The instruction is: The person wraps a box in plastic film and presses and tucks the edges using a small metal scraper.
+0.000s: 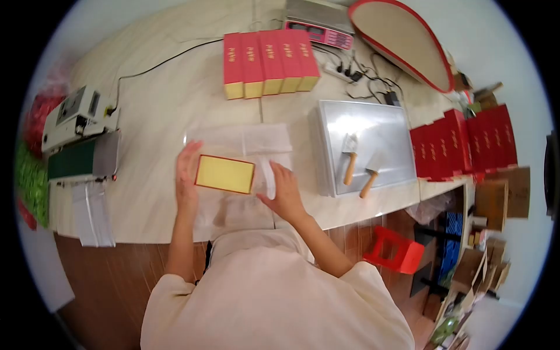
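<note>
A box with a yellow face and red edges sits between my hands, over thin translucent white sheets on the table. My left hand is upright at the box's left end, fingers stretched out; whether it touches the box is unclear. Beyond the right end, my right hand has its thumb and fingers apart. A white strip stands between that hand and the box, against the fingers. I cannot tell whether the strip is gripped.
Several red-and-yellow boxes stand in a row ahead. Two wooden-handled scrapers lie on a silvery lidded case at right. A machine is at left, a pink-fronted scale at the back, and a red stool on the floor.
</note>
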`<state>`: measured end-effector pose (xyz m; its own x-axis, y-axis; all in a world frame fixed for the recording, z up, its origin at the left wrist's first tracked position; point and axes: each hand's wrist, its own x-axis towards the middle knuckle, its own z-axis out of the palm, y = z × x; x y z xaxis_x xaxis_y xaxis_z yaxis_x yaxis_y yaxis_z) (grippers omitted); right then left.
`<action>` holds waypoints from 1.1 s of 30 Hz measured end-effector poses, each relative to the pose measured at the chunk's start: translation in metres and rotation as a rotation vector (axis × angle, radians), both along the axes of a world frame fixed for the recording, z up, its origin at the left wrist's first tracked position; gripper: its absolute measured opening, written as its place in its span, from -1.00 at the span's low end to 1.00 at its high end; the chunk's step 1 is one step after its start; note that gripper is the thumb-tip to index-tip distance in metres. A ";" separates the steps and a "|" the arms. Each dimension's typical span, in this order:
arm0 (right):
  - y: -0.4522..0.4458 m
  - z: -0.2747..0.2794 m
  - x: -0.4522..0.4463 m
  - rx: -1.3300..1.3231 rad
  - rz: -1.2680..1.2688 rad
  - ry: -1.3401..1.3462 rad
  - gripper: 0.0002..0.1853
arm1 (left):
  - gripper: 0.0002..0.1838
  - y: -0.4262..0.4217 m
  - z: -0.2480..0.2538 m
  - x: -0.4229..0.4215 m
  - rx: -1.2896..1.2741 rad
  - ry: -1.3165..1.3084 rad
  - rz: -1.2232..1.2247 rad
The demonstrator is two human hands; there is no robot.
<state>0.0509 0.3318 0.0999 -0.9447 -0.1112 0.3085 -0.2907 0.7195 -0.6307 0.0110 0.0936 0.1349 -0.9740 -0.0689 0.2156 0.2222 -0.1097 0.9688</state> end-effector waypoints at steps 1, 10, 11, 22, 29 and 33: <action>0.019 0.004 0.003 0.017 -0.033 0.009 -0.33 | -0.18 0.000 0.010 -0.002 -0.083 0.070 0.049; 0.207 0.000 0.036 0.529 -0.944 -0.025 -0.72 | -0.88 0.039 0.097 -0.005 -0.786 0.227 0.036; 0.215 -0.010 0.037 0.552 -1.007 -0.112 -0.70 | -0.88 0.045 0.098 -0.003 -0.809 0.226 0.053; 0.219 -0.031 0.027 0.384 -1.120 -0.328 -0.78 | -0.61 0.091 0.079 0.018 -1.368 0.101 0.036; 0.169 0.034 0.048 -0.201 -0.668 -0.080 -0.72 | -0.85 0.087 0.067 0.022 -1.339 0.067 0.034; 0.135 0.063 0.045 -0.109 -0.187 -0.094 -0.79 | -0.87 0.076 0.064 0.023 -1.337 0.034 0.089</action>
